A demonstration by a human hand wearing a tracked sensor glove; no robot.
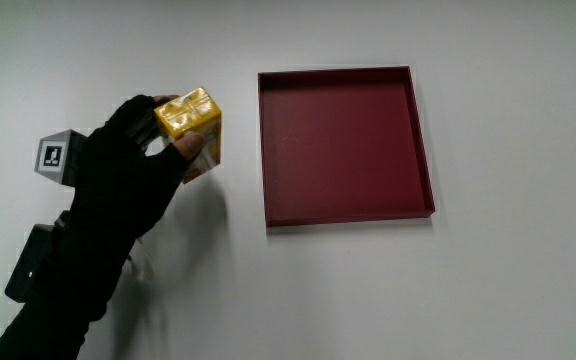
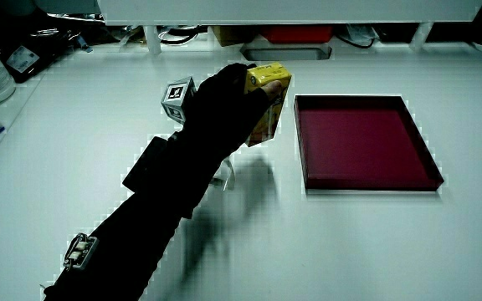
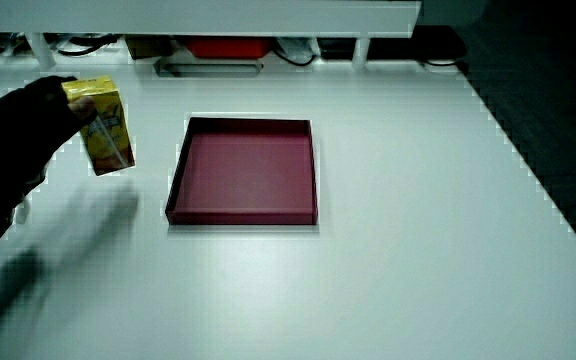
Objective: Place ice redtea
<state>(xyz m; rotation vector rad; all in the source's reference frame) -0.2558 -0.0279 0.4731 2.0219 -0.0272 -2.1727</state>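
- Gloved hand (image 1: 133, 165) grasps the yellow iced-tea carton (image 1: 193, 125) by its upper end, held above the white surface (image 1: 508, 290) beside the dark red tray (image 1: 346, 145).
- Risk: the carton may clip the tray rim or topple when set down.

Yellow ice redtea carton (image 1: 192, 122), upright, held above the table beside the red tray (image 1: 422, 140).

A black knit glove covers the hand (image 1: 133, 165) and runs on as a black sleeve up the forearm (image 2: 153, 221); a small grey cube (image 1: 58, 157) bearing a black-and-white square marker sits on its back.
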